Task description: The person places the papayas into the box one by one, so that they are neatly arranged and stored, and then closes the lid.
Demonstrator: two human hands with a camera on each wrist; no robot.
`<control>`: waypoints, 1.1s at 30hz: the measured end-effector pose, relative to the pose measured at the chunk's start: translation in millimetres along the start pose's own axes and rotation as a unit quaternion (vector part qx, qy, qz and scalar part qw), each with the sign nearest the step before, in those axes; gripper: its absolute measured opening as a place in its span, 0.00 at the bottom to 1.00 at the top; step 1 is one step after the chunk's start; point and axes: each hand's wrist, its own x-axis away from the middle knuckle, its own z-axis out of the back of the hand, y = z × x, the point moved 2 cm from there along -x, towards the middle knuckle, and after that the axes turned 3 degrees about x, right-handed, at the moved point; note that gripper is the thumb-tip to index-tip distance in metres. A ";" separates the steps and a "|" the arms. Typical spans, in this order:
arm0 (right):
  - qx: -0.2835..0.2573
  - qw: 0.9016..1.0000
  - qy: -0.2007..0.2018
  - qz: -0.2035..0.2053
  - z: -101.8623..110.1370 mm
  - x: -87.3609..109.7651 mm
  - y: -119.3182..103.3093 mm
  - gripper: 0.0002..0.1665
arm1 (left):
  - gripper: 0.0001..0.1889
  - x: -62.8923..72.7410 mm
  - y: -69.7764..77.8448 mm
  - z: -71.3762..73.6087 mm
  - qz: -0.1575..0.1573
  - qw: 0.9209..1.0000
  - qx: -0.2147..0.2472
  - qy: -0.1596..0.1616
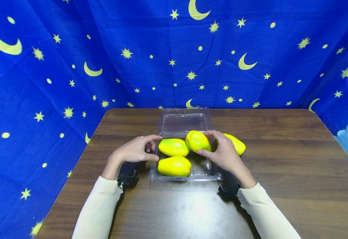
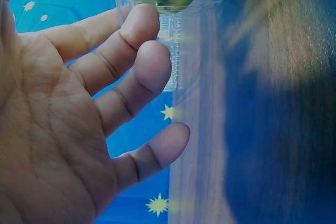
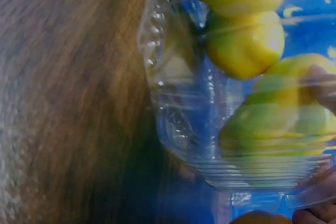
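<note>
My right hand (image 1: 226, 155) pinches a yellow-green papaya (image 1: 197, 140) between thumb and fingers, over the right half of a clear plastic clamshell box (image 1: 174, 179). Two more papayas lie in the box's left half, a greener-tipped papaya (image 1: 173, 147) behind and a yellower papaya (image 1: 174, 166) in front. At the box's left side is my left hand (image 1: 135, 148), thumb and fingers spread and loosely bent, fingertips close to the rim. The left wrist view shows nothing in that hand's palm (image 2: 58, 119). Through the clear wall, the right wrist view shows the held papaya (image 3: 278, 124).
Right of the box, another papaya (image 1: 236, 144) lies on the brown wooden table (image 1: 284, 159), partly hidden by my right hand. The box's lid (image 1: 184, 123) is folded back toward the table's far edge. A blue curtain (image 1: 150, 73) with moons and stars hangs behind.
</note>
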 end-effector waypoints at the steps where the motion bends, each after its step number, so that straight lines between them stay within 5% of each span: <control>1: 0.005 1.000 -0.003 -0.002 0.3 0.2 0.6 0.40 | 0.41 0.0 -0.5 -0.1 0.000 1.000 0.000 0.000; 33: 0.013 1.000 -0.003 0.002 5.2 2.4 -1.6 0.42 | 0.41 -0.1 0.2 -0.2 -0.007 1.000 0.002 0.002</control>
